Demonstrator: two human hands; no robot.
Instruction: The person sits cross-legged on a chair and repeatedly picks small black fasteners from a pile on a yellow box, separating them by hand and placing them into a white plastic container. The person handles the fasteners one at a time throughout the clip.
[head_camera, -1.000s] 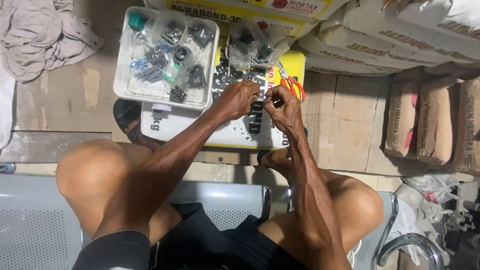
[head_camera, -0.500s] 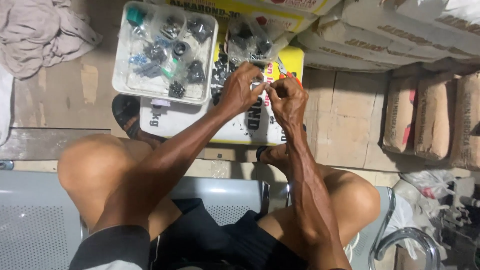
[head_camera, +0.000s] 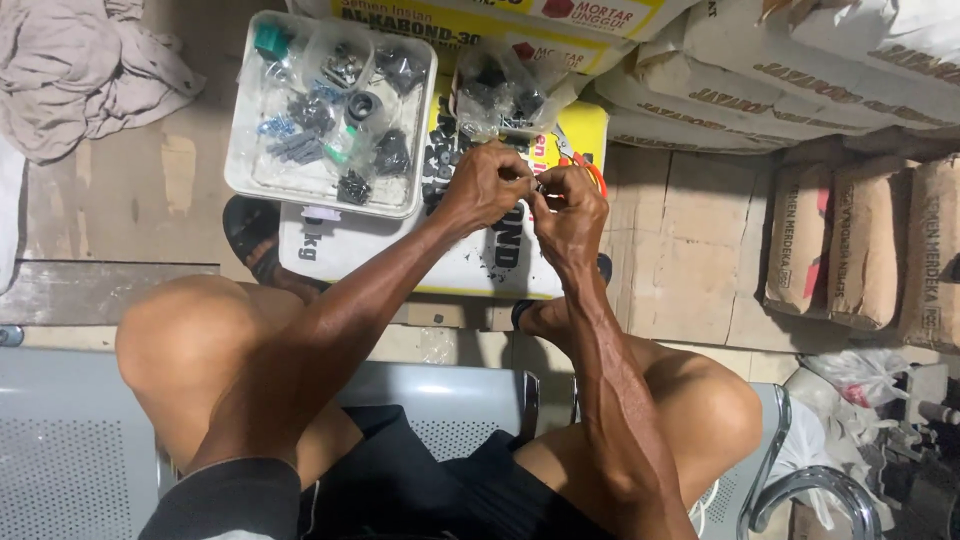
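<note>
A tiny part (head_camera: 537, 187), too small to identify, sits pinched between both hands' fingertips; it looks light, stiff and easy to drop. The left hand (head_camera: 487, 185) and right hand (head_camera: 570, 205) clamp it together. Beyond the grip lies a white tray (head_camera: 240, 170) of bagged fittings on a sack (head_camera: 470, 270).

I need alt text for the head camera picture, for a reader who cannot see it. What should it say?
Seen from above, a seated person's left hand and right hand meet over a white and yellow sack, pinching a part too small to identify. A white tray of small dark parts in clear bags lies to the left, and stacked sacks fill the right.
</note>
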